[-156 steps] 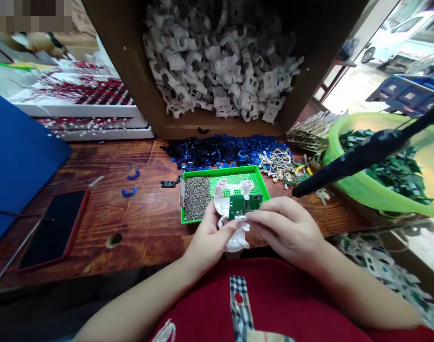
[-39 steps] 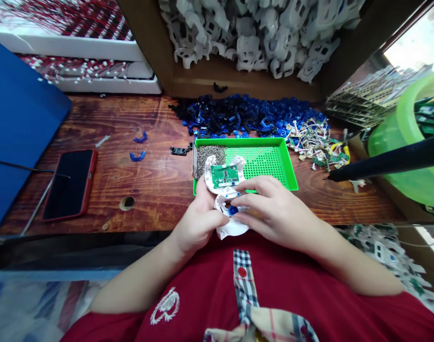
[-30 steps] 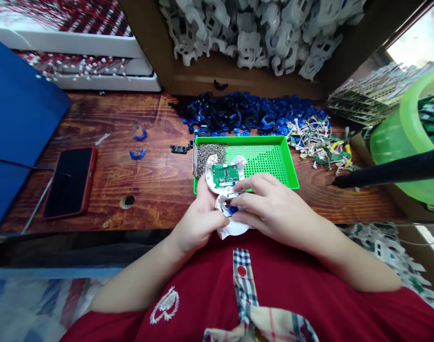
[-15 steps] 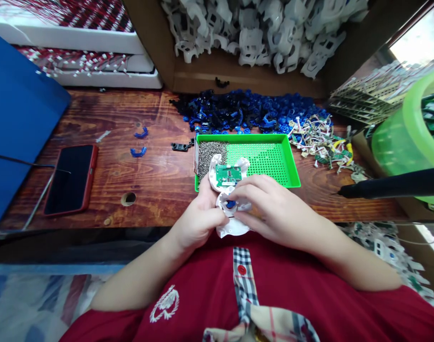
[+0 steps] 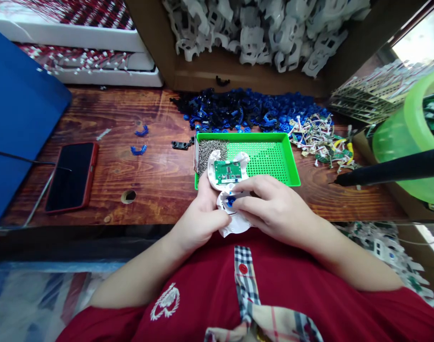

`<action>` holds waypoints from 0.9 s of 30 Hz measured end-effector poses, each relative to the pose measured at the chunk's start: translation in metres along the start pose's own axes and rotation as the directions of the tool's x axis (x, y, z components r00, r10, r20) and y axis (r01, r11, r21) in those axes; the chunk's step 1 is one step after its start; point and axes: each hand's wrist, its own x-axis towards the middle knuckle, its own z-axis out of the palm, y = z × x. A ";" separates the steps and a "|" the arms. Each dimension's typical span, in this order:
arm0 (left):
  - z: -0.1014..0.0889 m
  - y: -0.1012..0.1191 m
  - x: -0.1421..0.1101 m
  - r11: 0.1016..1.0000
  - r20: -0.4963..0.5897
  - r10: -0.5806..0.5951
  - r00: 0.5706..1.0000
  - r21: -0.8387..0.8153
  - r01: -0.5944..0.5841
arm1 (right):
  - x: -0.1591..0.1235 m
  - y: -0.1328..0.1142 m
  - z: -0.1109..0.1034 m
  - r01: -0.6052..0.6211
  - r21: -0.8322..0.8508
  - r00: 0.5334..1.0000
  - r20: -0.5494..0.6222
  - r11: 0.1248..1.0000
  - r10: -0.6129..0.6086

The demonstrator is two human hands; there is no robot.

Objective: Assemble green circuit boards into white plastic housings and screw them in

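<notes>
A white plastic housing point(image 5: 234, 226), with a green circuit board point(image 5: 227, 171) set in its upper part, is held close in front of my body. My left hand point(image 5: 201, 213) grips its left side, the thumb lying across the lower part. A small round blue plastic part point(image 5: 230, 201) sits in the middle of the housing. My right hand point(image 5: 270, 204) comes from the right with fingers bent, the fingertips closed at the blue part. Those fingers hide the housing's right side.
Behind the housing lies a green tray point(image 5: 274, 137) with small screws point(image 5: 212, 149) at its left. Piles of blue and black parts point(image 5: 245, 111) and wired boards point(image 5: 313, 137) lie beyond it. A phone point(image 5: 72, 175) rests at left; a black pen-shaped tool point(image 5: 388, 168) juts in from the right.
My right fingers have shifted slightly lower on the housing, and more of the blue part shows. The housing has tilted a little; my left hand keeps its hold.
</notes>
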 end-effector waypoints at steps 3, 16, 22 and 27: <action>0.002 0.000 -0.001 1.000 -0.007 0.024 1.000 0.000 -0.024 | 0.000 -0.001 0.000 -0.010 -0.015 1.000 0.006 1.000 0.010; 0.006 0.000 -0.006 0.983 -0.068 0.106 0.992 0.157 -0.095 | 0.002 -0.005 0.002 -0.032 0.007 0.995 -0.091 0.999 0.032; 0.008 -0.007 -0.005 0.970 -0.057 0.155 0.986 0.198 -0.141 | 0.005 -0.001 -0.004 0.025 -0.074 1.000 0.008 0.997 -0.024; 0.009 -0.022 -0.008 0.938 -0.061 0.227 0.972 0.282 -0.202 | -0.005 0.008 -0.005 0.125 -0.040 0.990 0.075 0.991 -0.122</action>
